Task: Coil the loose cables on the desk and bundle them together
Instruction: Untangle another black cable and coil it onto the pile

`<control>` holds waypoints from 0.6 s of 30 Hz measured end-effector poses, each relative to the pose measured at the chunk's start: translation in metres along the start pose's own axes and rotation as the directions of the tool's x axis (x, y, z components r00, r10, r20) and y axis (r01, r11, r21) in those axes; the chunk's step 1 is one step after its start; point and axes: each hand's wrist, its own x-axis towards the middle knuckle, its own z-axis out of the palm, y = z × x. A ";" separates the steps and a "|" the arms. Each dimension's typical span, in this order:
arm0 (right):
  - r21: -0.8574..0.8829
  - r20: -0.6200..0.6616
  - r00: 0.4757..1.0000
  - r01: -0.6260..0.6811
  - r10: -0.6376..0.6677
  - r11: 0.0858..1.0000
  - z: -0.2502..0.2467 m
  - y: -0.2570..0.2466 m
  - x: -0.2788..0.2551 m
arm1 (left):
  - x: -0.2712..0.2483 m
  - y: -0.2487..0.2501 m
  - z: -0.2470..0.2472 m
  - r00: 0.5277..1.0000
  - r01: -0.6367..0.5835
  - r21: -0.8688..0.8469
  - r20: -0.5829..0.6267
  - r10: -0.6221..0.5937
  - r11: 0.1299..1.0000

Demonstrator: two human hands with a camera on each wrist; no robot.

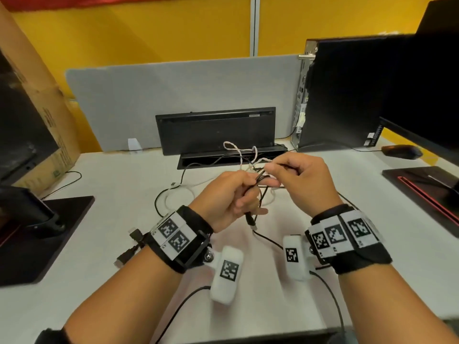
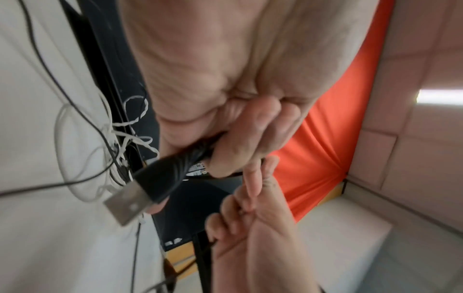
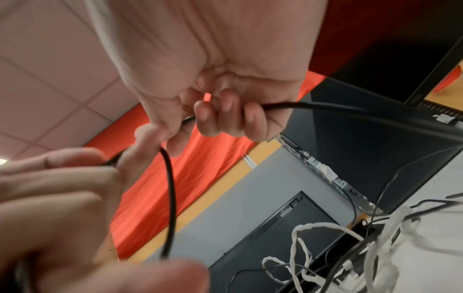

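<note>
Both hands are raised over the middle of the white desk. My left hand grips a black cable with its fingers curled round it; the cable's USB plug sticks out below the fist. My right hand grips the same black cable just to the right, fingers wrapped round it, and a loop hangs between the two hands. Behind the hands lies a tangle of white braided cable and thin black cables on the desk.
A black keyboard stands on edge against the grey divider. A computer case and mouse are at right, monitor stands at left and right. Black connectors lie near my left wrist.
</note>
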 end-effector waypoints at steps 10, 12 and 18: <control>-0.371 0.271 0.947 -0.061 0.170 0.927 0.011 0.028 -0.023 | -0.021 -0.015 -0.014 0.918 -0.378 -0.348 -0.260 0.299 0.858; -0.460 0.385 0.895 -0.025 0.225 0.887 0.015 0.026 -0.026 | -0.023 -0.016 -0.013 0.899 -0.409 -0.318 -0.300 0.318 0.855; -0.509 0.543 0.769 -0.018 0.338 0.860 0.020 0.011 -0.033 | -0.024 -0.018 -0.018 0.856 -0.482 -0.303 -0.365 0.367 0.822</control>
